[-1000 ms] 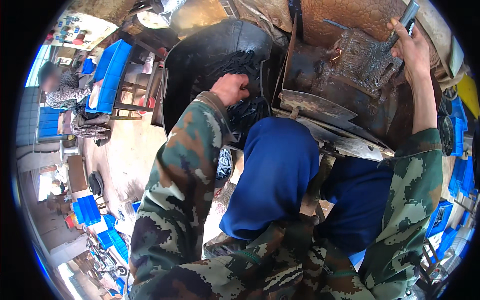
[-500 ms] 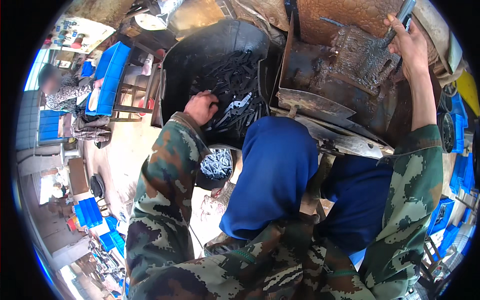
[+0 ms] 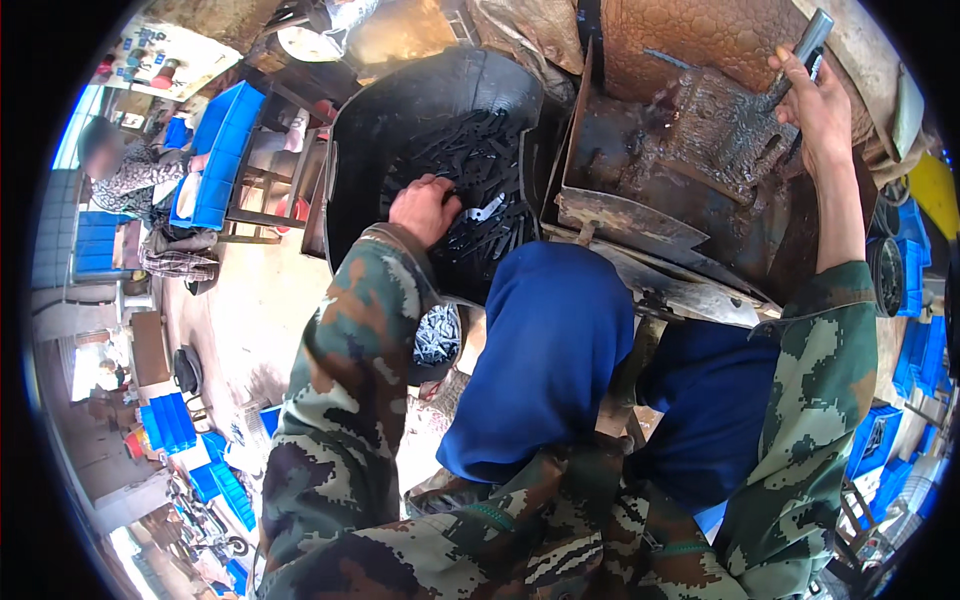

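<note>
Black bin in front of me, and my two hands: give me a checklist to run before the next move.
1. Right hand gripping the gray bar: ok, fingers wrapped round it.
2. Left hand at the black bin: ok, above the dark strips.
3. Left hand holding a strip: cannot tell, its underside is hidden.
4. Strips lying in order: not ok, they are jumbled.
5. Gloves on: not ok, both hands are bare.

The camouflage jacket (image 3: 575, 535) is blotched in green, brown, near-black and pale grey. The jacket's long sleeves (image 3: 345, 400) end in matching cuffs (image 3: 830, 292), leaving the hands (image 3: 424, 210) bare. Narrow green strips (image 3: 493, 516) mark the jacket's front, and ahead of the jacket shows smooth, plain, deep-blue legwear (image 3: 540, 350).
</note>
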A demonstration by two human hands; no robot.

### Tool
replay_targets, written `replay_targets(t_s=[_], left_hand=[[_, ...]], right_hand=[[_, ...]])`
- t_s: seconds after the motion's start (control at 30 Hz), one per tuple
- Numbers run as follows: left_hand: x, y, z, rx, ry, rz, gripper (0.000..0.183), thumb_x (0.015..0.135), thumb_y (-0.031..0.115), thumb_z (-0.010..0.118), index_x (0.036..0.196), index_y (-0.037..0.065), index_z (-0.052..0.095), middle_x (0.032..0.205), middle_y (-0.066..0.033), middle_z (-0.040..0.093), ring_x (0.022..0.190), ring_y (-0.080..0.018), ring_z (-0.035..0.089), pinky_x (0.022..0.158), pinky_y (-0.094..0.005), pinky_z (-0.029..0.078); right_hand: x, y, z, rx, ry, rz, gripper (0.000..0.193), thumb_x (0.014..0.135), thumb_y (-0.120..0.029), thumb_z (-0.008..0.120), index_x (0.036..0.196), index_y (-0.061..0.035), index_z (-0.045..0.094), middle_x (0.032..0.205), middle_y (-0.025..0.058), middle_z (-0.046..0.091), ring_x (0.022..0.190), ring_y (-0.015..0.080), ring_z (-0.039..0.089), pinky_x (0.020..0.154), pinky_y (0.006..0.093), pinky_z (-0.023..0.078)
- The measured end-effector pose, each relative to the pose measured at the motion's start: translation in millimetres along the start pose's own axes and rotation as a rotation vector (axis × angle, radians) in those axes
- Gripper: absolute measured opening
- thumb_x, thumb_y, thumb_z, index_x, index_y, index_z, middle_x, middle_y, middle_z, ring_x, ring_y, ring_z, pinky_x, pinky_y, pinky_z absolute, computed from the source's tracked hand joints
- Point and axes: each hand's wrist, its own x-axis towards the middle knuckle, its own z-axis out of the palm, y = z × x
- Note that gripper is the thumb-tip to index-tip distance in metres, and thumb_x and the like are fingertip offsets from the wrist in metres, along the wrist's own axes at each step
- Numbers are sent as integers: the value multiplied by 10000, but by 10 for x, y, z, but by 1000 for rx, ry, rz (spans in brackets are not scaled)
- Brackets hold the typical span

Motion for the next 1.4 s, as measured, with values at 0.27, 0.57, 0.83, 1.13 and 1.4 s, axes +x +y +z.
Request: replay_targets(t_s=[0.27,0.57,0.83,1.13,1.4], left_hand=[[159,-230,353,-383,105,-187,135,801,48,690,925,27,640,764,-88,658,711,-203,642,670,-348,506],[92,-258,131,-870,10,-340,88,846,-10,618,889,61,588,754,-38,630,632,-86,546,562,-248,441],[313,900,-1086,-992,38,-134,166,952,156,503,1045,81,619,754,52,500,601,-14,376,514,-178,268],[1157,2693,-1290,-1433,78,255,140,946,134,568,964,63,687,717,39,555,581,-18,431,494,-177,328],[1441,3199,-891,-1719,194,181,159,910,79,528,857,4,658,673,-14,560,597,-76,479,523,-245,378]], right_hand=[[-17,-25,6,-8,11,-7,336,957,-276,638,1166,-14,603,993,44,697,500,41,392,497,224,414],[-20,15,3,-35,17,-13,333,962,-277,627,1166,-15,602,991,33,703,506,36,388,502,230,430],[-13,-10,3,-10,1,-21,336,963,-261,625,1198,-26,581,994,40,703,505,29,385,499,228,430],[-9,-47,-16,-53,56,7,302,931,-256,651,1124,-25,627,942,47,701,483,70,489,453,231,445],[-71,-93,74,-97,44,19,292,938,-248,668,1121,-25,624,875,37,671,508,65,492,441,239,439]])
